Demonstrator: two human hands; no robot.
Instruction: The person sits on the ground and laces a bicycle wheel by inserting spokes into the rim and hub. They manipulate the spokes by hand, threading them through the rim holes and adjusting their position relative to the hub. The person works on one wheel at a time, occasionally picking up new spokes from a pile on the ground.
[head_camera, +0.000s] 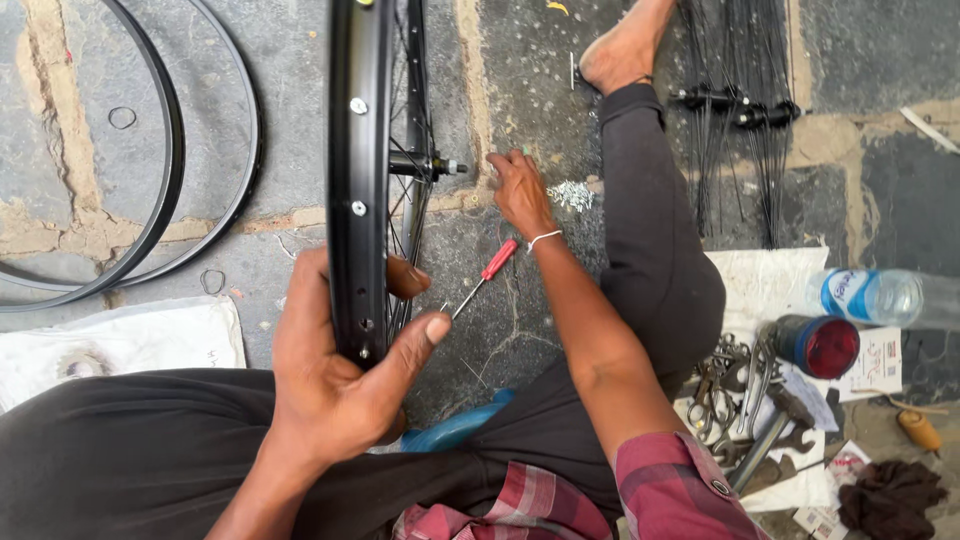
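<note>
My left hand (335, 375) grips the bottom of a black bicycle rim (358, 150) that stands upright in front of me, thumb on the right side. Its spokes run to a hub (425, 165) with a silver axle end. My right hand (520, 190) reaches out low over the stone ground, fingers bunched and pointing down, just left of a small heap of silver spoke nipples (572, 195). Whether it pinches one is hidden. A red-handled screwdriver (490, 268) lies slanted under my right wrist, its tip near my left thumb.
Two loose black rims (170, 190) lie at the left above a white bag (130, 335). A bundle of black spokes with hubs (735, 105) lies at the top right. At the right are a plastic bottle (875, 297), a red-lidded jar (820, 345) and several wrenches (735, 400).
</note>
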